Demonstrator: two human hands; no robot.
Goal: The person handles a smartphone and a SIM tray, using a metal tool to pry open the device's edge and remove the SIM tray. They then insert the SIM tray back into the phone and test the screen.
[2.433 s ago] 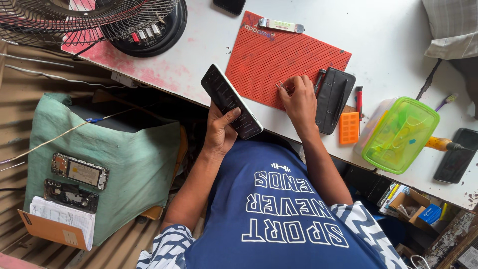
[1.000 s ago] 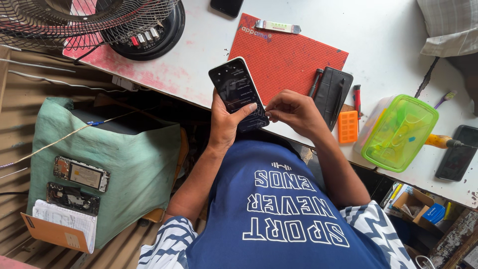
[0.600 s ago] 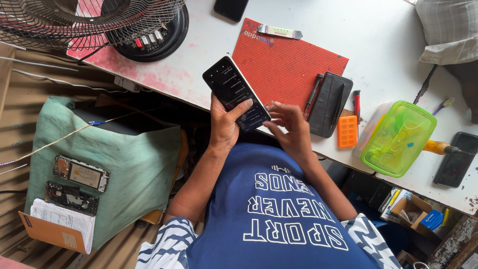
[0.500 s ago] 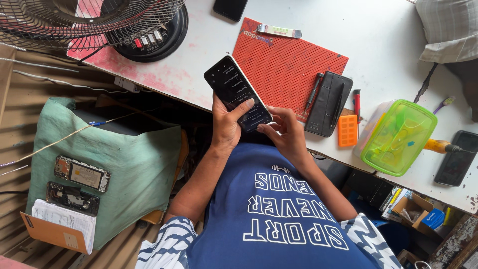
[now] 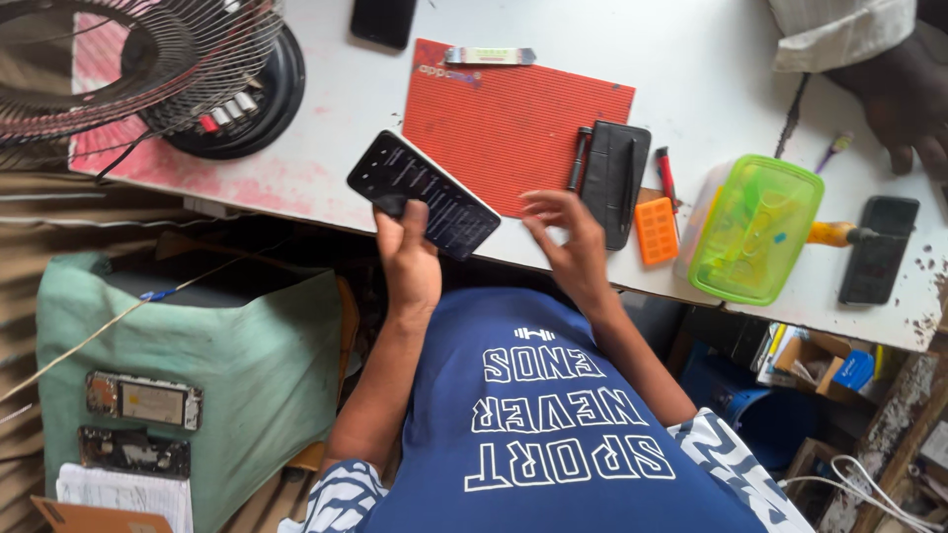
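Two hands: both working at the near edge of the tabletop [image 5: 681, 59], landmark = red ribbed mat [image 5: 513, 123].
L hand [image 5: 410, 262]: gripping a dark phone [image 5: 423, 194], thumb lying on the glass, fingers wrapping behind; grip closed on it.
Phone: tilting diagonally, overlapping the mat's near-left corner, held above the tabletop edge, screen showing faint lines.
R hand [image 5: 571, 247]: hovering just right of the phone, at the mat's near-right corner; grip open, fingers spreading and curling, touching nothing.
Black case [image 5: 614, 178]: lying just right of the mat, pen alongside.
Orange block [image 5: 656, 231]: sitting right of the mat, near the case's lower end.
Green lidded box [image 5: 755, 227]: sitting further right of the mat.
Fan [image 5: 148, 69]: standing well left of the mat.
Other person's hand [image 5: 904, 94]: resting far right of the mat, apart from the two hands.
Green cloth-covered box [image 5: 197, 365]: sitting below-left of the mat, off the tabletop, phone parts lying on it.
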